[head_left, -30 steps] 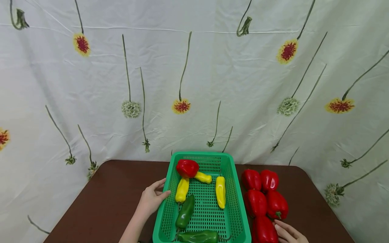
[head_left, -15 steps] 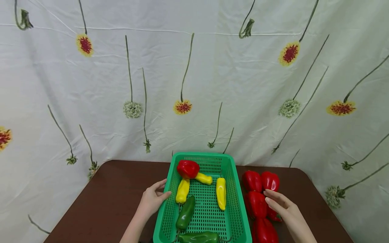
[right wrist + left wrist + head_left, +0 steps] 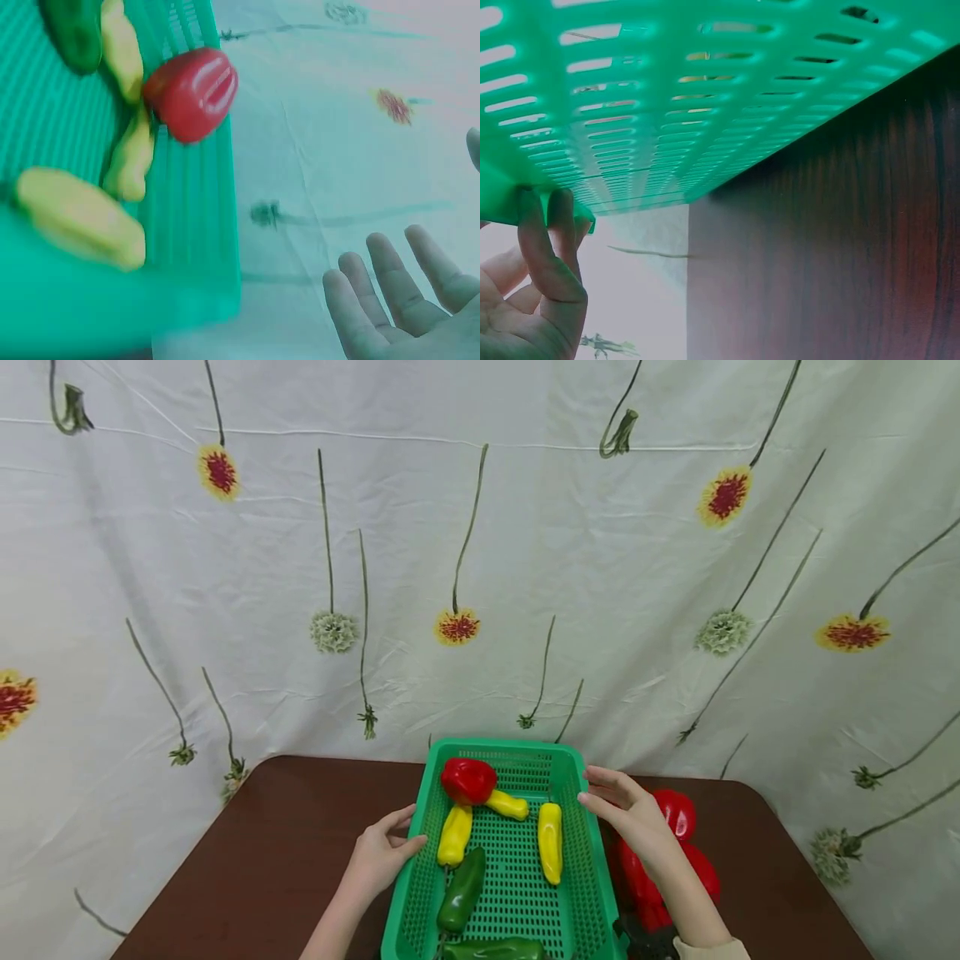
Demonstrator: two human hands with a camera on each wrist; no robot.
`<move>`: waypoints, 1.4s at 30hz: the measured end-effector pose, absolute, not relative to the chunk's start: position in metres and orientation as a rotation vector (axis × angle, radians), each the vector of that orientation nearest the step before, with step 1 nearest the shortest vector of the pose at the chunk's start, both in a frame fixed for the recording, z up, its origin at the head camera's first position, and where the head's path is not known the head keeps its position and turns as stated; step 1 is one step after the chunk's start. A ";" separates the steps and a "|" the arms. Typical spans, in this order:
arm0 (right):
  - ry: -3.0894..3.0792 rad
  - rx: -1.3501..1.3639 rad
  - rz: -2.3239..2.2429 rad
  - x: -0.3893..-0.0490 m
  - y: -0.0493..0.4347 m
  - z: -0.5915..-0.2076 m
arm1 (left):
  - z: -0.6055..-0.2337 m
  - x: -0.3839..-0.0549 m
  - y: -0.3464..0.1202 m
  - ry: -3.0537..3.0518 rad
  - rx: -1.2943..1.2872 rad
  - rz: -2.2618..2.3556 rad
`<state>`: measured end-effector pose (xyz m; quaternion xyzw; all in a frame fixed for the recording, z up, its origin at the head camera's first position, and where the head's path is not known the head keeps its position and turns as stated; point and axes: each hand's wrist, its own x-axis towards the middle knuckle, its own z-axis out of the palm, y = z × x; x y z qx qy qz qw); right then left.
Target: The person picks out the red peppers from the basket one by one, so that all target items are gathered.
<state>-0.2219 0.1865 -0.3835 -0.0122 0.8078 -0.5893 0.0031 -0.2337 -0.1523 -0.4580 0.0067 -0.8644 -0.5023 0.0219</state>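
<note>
My left hand (image 3: 382,853) grips the left rim of a green plastic basket (image 3: 396,893), its thumb over the edge. In the left wrist view its fingers (image 3: 544,247) curl up against the rim's underside. My right hand (image 3: 626,817) hovers near the basket's upper right rim and holds nothing. Its fingers (image 3: 394,289) are extended and spread in the right wrist view. Inside the basket lie one red bell pepper (image 3: 468,781), yellow peppers (image 3: 551,843) and green peppers (image 3: 462,891). Several red bell peppers (image 3: 677,814) sit to the right, partly hidden by my right arm.
The basket stands on a dark brown table (image 3: 300,835) with rounded far corners. Behind the table hangs a white cloth (image 3: 420,527) printed with flowers. Table surface shows on both sides of the basket.
My right hand has moved up and left from the nearest red bell peppers to beside the basket's far right rim. The left hand keeps its place on the rim. The head view shifts slightly.
</note>
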 end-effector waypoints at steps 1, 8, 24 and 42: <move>2.537 -0.056 -1.843 -0.226 0.180 -0.384 | -0.458 -0.234 -0.153 -2.679 0.023 -1.558; 2.577 -0.182 -1.814 -0.254 0.137 -0.398 | -0.455 -0.235 -0.155 -2.673 0.029 -1.587; 2.773 -0.262 -1.581 -0.291 0.073 -0.431 | -0.447 -0.231 -0.153 -2.679 0.063 -1.596; 2.894 -0.277 -1.339 -0.317 0.046 -0.452 | -0.453 -0.229 -0.152 -2.654 0.040 -1.645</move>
